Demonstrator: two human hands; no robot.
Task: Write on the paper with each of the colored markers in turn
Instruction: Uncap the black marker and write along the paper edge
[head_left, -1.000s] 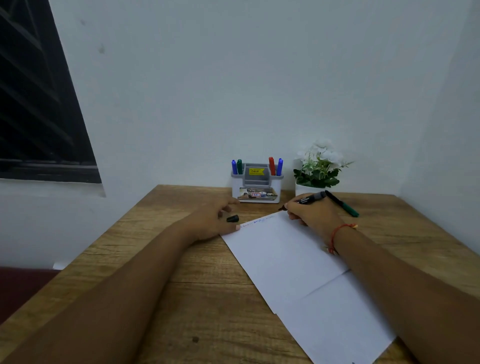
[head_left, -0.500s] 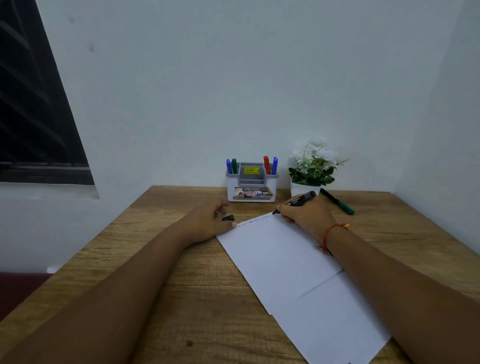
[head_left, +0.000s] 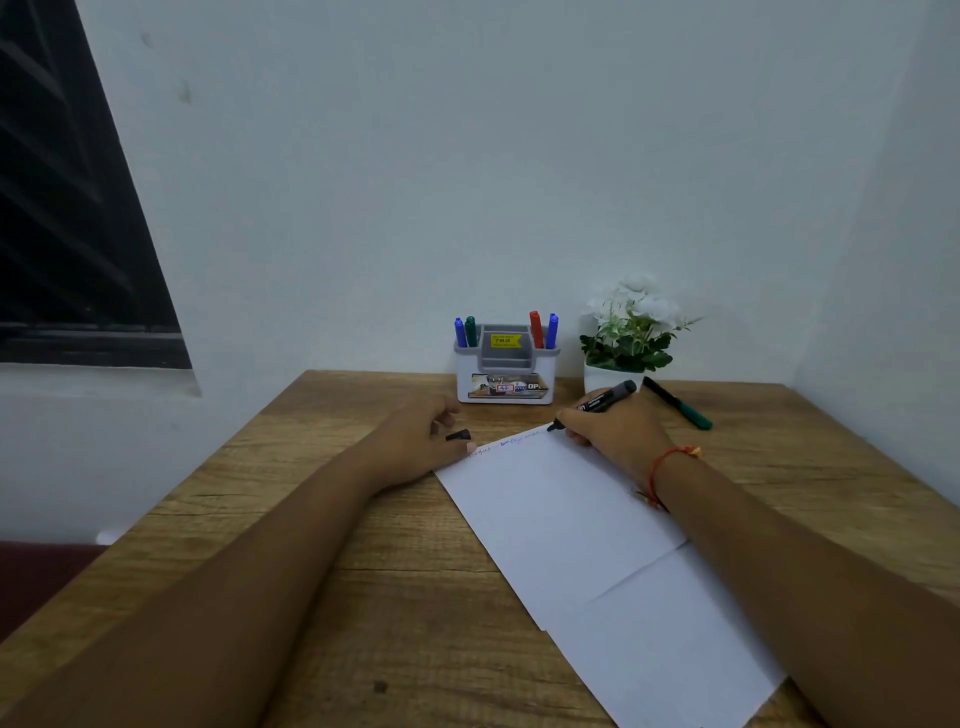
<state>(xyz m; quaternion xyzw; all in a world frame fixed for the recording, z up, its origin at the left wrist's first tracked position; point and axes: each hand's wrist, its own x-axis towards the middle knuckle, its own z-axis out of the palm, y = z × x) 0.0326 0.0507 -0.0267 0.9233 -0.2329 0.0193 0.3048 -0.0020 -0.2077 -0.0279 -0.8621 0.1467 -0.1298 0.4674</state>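
Observation:
A white sheet of paper (head_left: 576, 525) lies slanted on the wooden table (head_left: 332, 571), with small writing along its far edge. My right hand (head_left: 618, 431) grips a black marker (head_left: 597, 402), whose tip touches the paper's far right corner. My left hand (head_left: 421, 441) rests on the paper's far left corner and holds the black cap (head_left: 458, 435) between its fingers. A white holder (head_left: 504, 374) at the back carries two blue markers, a green one and a red marker (head_left: 536, 328). A capped green marker (head_left: 678, 404) lies on the table to the right.
A white pot with white flowers (head_left: 631, 332) stands right of the holder, close behind my right hand. White walls close the table at the back and right. A dark window (head_left: 67, 218) is at the left.
The view has shifted slightly. The marker tip has moved a little along the paper's far edge; my left hand has stayed on the corner with the cap.

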